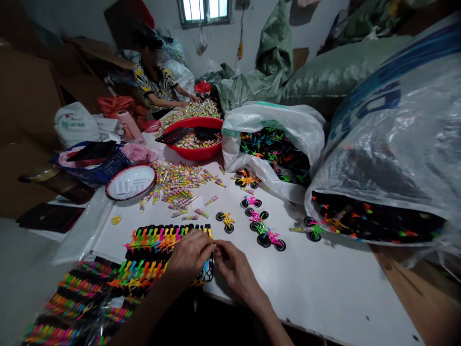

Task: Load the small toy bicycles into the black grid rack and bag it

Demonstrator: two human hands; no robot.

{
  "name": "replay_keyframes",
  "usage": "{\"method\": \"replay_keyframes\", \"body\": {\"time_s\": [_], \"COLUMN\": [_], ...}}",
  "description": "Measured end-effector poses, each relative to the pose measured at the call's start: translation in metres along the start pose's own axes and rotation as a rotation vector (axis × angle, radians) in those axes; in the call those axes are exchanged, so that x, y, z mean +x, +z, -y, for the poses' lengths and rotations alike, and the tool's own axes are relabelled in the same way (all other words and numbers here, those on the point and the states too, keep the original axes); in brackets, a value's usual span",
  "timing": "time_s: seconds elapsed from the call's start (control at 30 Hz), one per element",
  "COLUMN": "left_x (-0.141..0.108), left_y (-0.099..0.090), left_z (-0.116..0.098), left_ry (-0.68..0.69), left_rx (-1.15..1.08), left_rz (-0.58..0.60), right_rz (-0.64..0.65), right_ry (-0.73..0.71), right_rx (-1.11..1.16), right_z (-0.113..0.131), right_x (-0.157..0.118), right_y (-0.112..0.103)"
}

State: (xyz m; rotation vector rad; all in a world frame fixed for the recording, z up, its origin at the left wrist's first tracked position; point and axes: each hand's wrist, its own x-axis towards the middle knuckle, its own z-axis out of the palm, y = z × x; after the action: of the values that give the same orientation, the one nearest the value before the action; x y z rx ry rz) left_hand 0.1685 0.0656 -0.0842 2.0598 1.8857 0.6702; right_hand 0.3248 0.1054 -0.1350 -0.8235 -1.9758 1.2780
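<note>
Person working at a white table [324,298]
Left hand [189,257] and right hand [236,274] are meeting at the fingertips, any grasp hidden; a slip risks scattering the plastic toy bicycles [151,245].

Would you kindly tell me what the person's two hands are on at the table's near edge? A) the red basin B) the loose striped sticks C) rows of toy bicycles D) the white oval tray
C: the left hand and right hand meet over the rows of small plastic toy bicycles.
</note>
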Motion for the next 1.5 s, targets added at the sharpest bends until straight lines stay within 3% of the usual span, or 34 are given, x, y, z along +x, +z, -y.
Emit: {"method": "replay_keyframes", "body": {"time_s": [0.1, 0.2, 0.37, 0.5, 0.6, 0.87, 1.1, 1.33, 1.5], "left_x": [0.0, 0.0, -0.003, -0.003, -0.004, -0.009, 0.002, -0.006, -0.002], "left_y": [-0.001, -0.001, 0.006, 0.014, 0.015, 0.006, 0.003, -0.014, -0.014], "left_z": [-0.001, -0.002, -0.001, -0.001, -0.001, 0.01, 0.011, 0.008, 0.007], "left_ry": [-0.02, -0.041, -0.074, -0.066, -0.043, 0.09, 0.003, -0.006, -0.006], "left_rx": [-0.009, -0.01, 0.016, 0.115, 0.136, 0.072, 0.088, -0.033, -0.033], "left_rz": [-0.012, -0.034, -0.083, -0.204, -0.245, -0.171, -0.171, -0.259, -0.139], "right_rz": [-0.027, 0.044, 0.189, 0.315, 0.331, 0.174, 0.284, 0.298, 0.338], "right_ry": [0.061, -0.022, -0.097, -0.085, -0.071, -0.18, -0.21, -0.219, -0.194], "right_rx": [-0.024, -0.115, -0.325, -0.554, -0.628, -0.583, -0.547, -0.559, -0.588], "right_z": [-0.015, -0.024, -0.02, -0.014, -0.014, -0.028, -0.031, -0.024, -0.019], "right_x": [0.012, 0.026, 0.038, 0.046, 0.049, 0.035, 0.054, 0.054, 0.06], "right_y": [-0.002, 0.005, 0.015, 0.015, 0.018, 0.027, 0.014, 0.012, 0.009]}}
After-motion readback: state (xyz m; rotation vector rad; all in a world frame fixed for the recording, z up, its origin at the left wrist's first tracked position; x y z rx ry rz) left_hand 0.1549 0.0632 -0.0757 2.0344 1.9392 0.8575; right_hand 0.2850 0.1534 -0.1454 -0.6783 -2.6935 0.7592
